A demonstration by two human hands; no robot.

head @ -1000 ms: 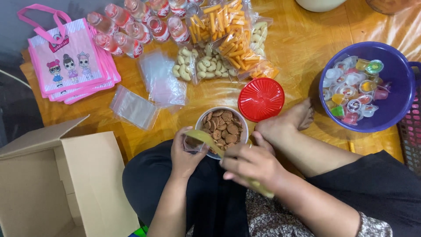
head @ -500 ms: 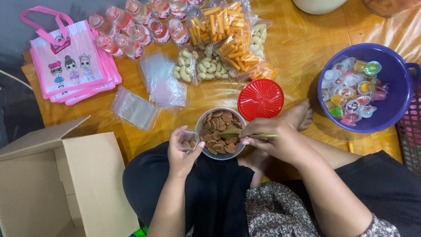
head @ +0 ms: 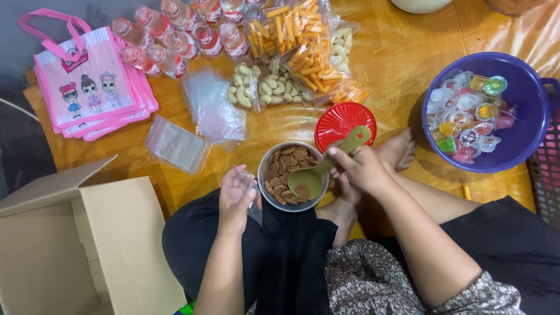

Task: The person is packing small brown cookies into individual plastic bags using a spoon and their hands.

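Since half a second ago the olive spoon point(head: 318, 175) has been dipped into the round tin of brown biscuits point(head: 290, 175) by the right hand point(head: 359, 169), its grip closed on the handle, while a small clear bag point(head: 251, 195) is pinched shut-fingered in the left hand point(head: 236, 195) just beside the tin, on the yellow mat point(head: 402, 64).

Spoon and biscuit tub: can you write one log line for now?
right hand: holds green spoon | spoon: in biscuit tub | left hand: holds clear bag
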